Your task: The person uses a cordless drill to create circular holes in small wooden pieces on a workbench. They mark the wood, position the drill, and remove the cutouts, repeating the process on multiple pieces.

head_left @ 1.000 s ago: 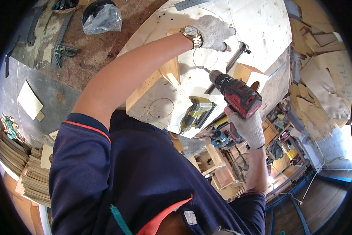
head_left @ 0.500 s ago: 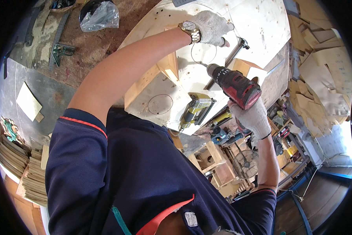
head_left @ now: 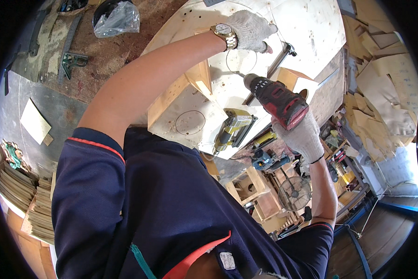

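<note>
My right hand (head_left: 302,138), in a pale knit glove, is wrapped round the grip of a red and black cordless drill (head_left: 283,104). Its bit points left and meets or hovers near the lower edge of a pencilled circle on a pale plywood sheet (head_left: 306,28); contact cannot be made out. My left hand (head_left: 250,31), gloved with bare fingertips and a gold watch at the wrist, lies on the sheet above that circle with fingers stretched out. A hammer (head_left: 289,49) rests right of the circle, partly behind the drill and a wooden block (head_left: 290,80).
A yellow-green nail gun (head_left: 234,128) lies near my waist, beside a wooden box frame (head_left: 178,100) and another drawn circle. Tools and a fan (head_left: 295,193) stand at lower right. Cardboard sheets (head_left: 385,88) are piled at right; a combination square (head_left: 72,63) lies at left.
The drill has shifted very slightly left, and my right forearm has swung a little outward. My left hand stays on the plywood almost unmoved.
</note>
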Available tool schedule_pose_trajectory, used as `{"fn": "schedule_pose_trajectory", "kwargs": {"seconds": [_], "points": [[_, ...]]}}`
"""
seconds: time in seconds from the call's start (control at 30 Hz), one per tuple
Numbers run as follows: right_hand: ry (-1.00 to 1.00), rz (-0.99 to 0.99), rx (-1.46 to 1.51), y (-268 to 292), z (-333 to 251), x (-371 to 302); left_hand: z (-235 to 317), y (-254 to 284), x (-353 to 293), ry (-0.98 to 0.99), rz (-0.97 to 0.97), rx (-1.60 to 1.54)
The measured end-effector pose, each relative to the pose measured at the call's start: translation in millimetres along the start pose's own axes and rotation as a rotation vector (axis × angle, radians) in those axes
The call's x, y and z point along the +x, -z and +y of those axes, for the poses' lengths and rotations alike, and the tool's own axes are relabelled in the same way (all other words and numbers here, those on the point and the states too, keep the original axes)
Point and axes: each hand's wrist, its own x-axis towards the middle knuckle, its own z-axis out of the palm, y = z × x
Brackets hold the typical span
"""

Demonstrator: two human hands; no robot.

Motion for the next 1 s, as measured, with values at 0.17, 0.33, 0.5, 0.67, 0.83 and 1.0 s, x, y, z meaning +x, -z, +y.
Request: {"fn": "schedule_pose_trajectory", "kwargs": {"seconds": [0.17,0.33,0.5,0.67,0.83,1.0], "points": [[-0.368,-0.268,-0.014,30,-44,15,-1,6,-6,0.004,0.006,-0.041],[-0.098,-0.022,0.168,16,-12,20,-4,1,-6,-0.038,0.097,-0.056],[-0.113,-0.187,-0.017,-5,2,43,4,1,-1,-0.037,-0.001,-0.022],[-0.245,-0.103,0.212,-11,-7,33,4,12,-5,-0.001,-0.087,0.001],[-0.269,-0.009,0.273,16,-31,7,-4,-2,1,-0.075,0.057,0.045],[-0.113,0.244,-0.050,28,0,-66,-4,-1,-3,-0.092,0.084,0.082]]}}
